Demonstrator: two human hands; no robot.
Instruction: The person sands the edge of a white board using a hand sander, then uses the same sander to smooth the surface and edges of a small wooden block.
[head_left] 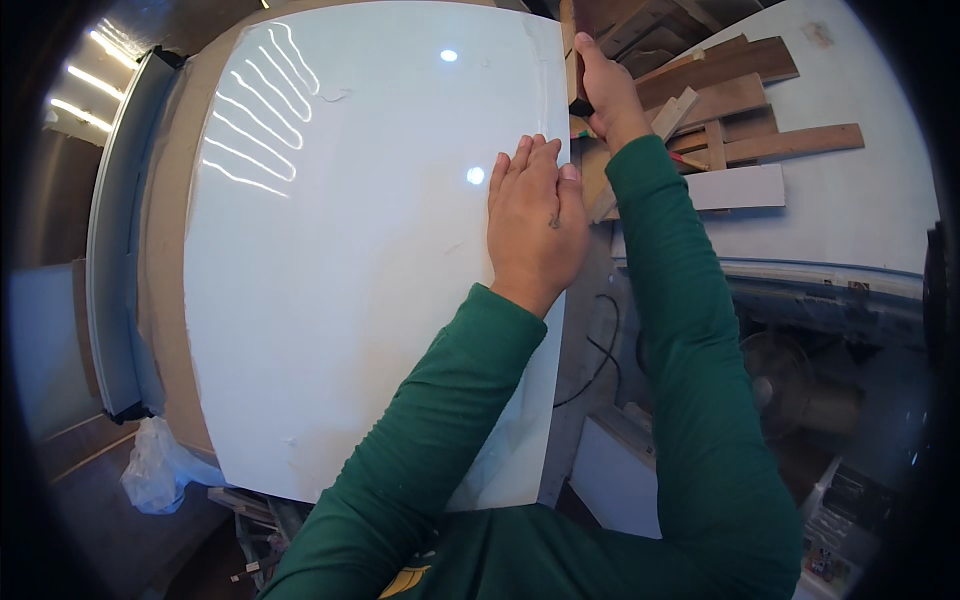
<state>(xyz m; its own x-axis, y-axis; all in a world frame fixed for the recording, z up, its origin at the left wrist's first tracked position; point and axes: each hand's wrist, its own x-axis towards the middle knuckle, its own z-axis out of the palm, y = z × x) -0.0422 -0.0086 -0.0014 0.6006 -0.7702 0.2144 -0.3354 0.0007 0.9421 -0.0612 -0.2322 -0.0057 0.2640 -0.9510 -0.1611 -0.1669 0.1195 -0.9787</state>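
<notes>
Left hand (537,220) flat, fingers extended, on glossy white panel (370,280); right hand (608,88) grips wooden block (574,72), long axis along panel's right edge.

No text, label, brand or number can be read. The shirt (520,555), below the left hand (535,220), bears a yellow emblem (406,581) (partly cut off by the lower edge), its form unclear. Well below the right hand (610,88), coloured patches (826,562) are too small and dim to make out as print.
</notes>
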